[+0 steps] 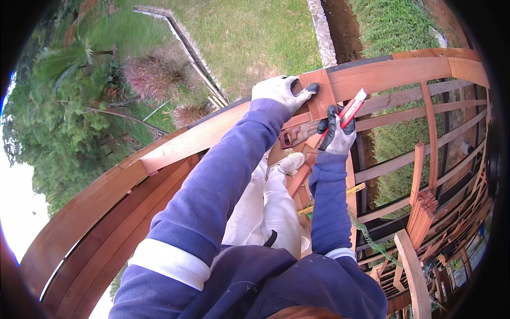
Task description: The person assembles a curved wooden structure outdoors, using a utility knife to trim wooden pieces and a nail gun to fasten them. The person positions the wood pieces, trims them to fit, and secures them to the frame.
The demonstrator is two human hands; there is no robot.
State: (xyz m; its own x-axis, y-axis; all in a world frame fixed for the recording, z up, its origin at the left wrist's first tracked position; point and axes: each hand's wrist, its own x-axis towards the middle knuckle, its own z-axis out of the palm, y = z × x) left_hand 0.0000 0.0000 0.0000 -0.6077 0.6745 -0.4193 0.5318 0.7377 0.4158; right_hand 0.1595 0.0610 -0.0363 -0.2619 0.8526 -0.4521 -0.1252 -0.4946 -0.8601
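My left hand [277, 91], in a white glove with dark fingertips, holds a short reddish board [319, 95] across the long curved wooden beam [382, 75]. Its thumb lies on the board's face and its fingers reach toward the far edge. Just right of and below that board, my right hand [340, 137], gloved in grey and black, is closed round a slim red-and-white tool [353, 108]. The tool slants up to the right; its exact kind is unclear. Between my forearms lies a handsaw [289, 138] with a worn reddish handle, partly hidden by wood.
My shoe [291, 162] stands among wood pieces below the beam. A yellow strip [355, 189] and a coiled green hose [366, 234] lie near my right arm. Open slats [393, 167] show ground far below; stacked boards [422, 215] rest at right. Grass [249, 37] lies beyond the beam.
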